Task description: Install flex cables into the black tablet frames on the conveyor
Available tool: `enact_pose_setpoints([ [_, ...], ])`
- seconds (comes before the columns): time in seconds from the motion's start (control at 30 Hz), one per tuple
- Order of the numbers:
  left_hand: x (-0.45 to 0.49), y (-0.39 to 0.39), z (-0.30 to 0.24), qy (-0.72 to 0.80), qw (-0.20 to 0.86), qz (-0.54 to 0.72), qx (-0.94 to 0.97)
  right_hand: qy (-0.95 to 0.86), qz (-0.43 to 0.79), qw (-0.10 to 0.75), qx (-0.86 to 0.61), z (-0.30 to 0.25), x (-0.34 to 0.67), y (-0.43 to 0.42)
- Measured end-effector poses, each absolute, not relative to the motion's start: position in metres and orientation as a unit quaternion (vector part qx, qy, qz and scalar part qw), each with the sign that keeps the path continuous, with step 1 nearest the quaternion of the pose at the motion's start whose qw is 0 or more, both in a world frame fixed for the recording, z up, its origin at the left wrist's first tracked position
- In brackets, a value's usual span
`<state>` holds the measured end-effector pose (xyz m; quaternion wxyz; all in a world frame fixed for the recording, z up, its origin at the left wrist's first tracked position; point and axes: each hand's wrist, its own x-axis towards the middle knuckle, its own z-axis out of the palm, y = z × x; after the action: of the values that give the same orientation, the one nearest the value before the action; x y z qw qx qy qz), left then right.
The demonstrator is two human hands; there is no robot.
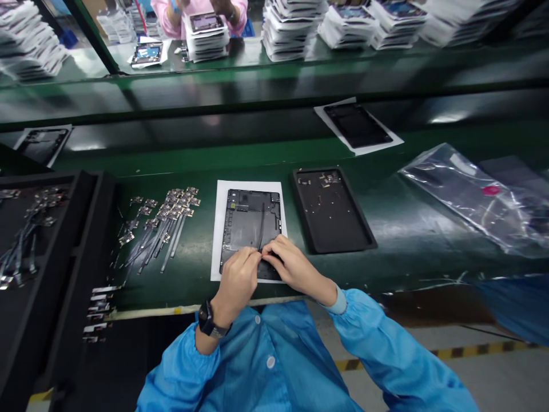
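Observation:
A black tablet back housing (249,223) lies open side up on a white sheet (218,229) in front of me. Along its inside runs a thin dark flex cable (262,220), its lower end meeting my fingertips. My left hand (240,272) pinches at that end from the left. From the other side my right hand (289,260) is closed too, thumb and finger touching the left fingertips. The exact bit between the fingers is hidden. Left of the housing sits a pile of flex cables with small connector boards (175,206).
A black tray (338,229) with small parts stands at right, with a clear plastic bag (463,197) beyond it. Black foam trays (96,229) fill the left. More housings (358,125) lie on the line behind. Across it, a person in pink (165,17) works among stacks (291,28).

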<state>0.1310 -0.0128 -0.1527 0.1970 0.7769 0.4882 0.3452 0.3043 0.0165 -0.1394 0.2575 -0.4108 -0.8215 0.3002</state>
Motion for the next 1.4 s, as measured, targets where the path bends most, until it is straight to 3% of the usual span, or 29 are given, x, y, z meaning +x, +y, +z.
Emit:
enact_pose_setpoints([
  [0.33, 0.126, -0.008, -0.143, 0.489, 0.333, 0.358, 0.723, -0.850, 0.231, 0.270, -0.390, -0.144, 0.305, 0.016],
  [0.63, 0.119, -0.007, -0.139, 0.564, 0.559, 0.418, 0.441, -0.769, 0.379, 0.299, -0.418, -0.137, 0.305, 0.017],
  [1.4, 0.122, 0.006, -0.127, 0.577, 0.627, 0.366, 0.373, -0.757, 0.463, 0.183, -0.422, -0.120, 0.311, 0.028],
])
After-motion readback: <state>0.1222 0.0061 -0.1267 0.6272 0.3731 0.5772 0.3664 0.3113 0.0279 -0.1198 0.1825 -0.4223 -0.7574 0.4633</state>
